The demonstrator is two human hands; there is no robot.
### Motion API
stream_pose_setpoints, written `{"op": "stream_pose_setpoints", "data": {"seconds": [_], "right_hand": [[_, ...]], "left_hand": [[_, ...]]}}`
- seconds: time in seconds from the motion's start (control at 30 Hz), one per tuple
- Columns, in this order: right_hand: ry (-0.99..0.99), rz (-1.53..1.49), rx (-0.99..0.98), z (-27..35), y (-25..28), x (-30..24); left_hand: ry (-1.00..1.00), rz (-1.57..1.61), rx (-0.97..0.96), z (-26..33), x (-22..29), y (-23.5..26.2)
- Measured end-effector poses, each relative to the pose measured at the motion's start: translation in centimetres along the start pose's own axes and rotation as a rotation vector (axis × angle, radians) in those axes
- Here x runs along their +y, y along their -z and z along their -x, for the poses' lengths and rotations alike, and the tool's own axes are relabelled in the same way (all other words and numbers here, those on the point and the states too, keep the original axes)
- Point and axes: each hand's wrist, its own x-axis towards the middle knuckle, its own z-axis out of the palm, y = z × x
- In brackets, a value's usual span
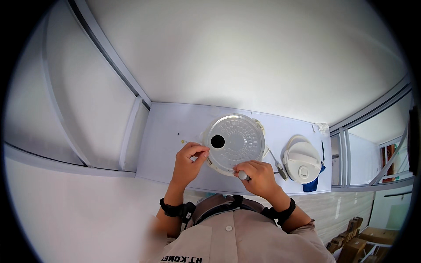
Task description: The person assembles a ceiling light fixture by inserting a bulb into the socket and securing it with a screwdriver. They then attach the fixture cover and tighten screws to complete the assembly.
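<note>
A round, silvery metal plate (239,138) with rows of embossed marks and one dark round hole (217,141) lies on the table, set in a white rim. At its left edge my left hand (189,161) has thumb and fingers pinched together; whatever is between them is too small to make out. My right hand (258,177) is closed round a tool with a thick grey handle (243,175), at the near edge of the plate. The tool's working end is hidden by my fingers.
Right of the plate lies another grey-handled tool (280,171) with a thin shaft. Beside it sits a white oval lid-like part (302,161) with a raised grip, over something blue (311,186). Small bits (183,141) are on the white table (164,127); walls and framed panels enclose it.
</note>
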Motion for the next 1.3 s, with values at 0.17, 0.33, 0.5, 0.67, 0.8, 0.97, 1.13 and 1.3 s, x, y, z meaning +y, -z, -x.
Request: {"op": "stream_pose_setpoints", "data": {"seconds": [0.17, 0.33, 0.5, 0.67, 0.8, 0.97, 1.13, 1.3], "right_hand": [[0.004, -0.028, 0.014, -0.2, 0.1, 0.0], [0.012, -0.058, 0.007, 0.0, 0.0, 0.3], [0.011, -0.044, -0.018, -0.1, 0.3, 0.2], [0.012, -0.046, -0.003, -0.1, 0.2, 0.2], [0.001, -0.051, -0.003, -0.1, 0.2, 0.3], [-0.039, -0.080, -0.010, -0.1, 0.5, 0.0], [-0.075, -0.068, -0.043, 0.1, 0.9, -0.4], [-0.078, -0.094, -0.006, 0.9, 0.6, 0.0]], "left_hand": [[0.013, 0.034, -0.018, -0.2, 0.1, 0.1], [0.032, 0.047, -0.014, -0.1, 0.2, 0.0], [0.124, 0.041, 0.003, 0.0, 0.4, 0.0], [0.159, 0.023, 0.024, 0.0, 0.8, -0.3], [0.148, -0.020, 0.043, 0.1, 0.9, -0.5], [0.068, -0.114, 0.059, 0.3, 1.0, -0.7], [0.010, -0.195, 0.081, 0.7, 1.7, -1.0], [0.007, -0.157, 0.074, 0.9, 1.3, -1.1]]}}
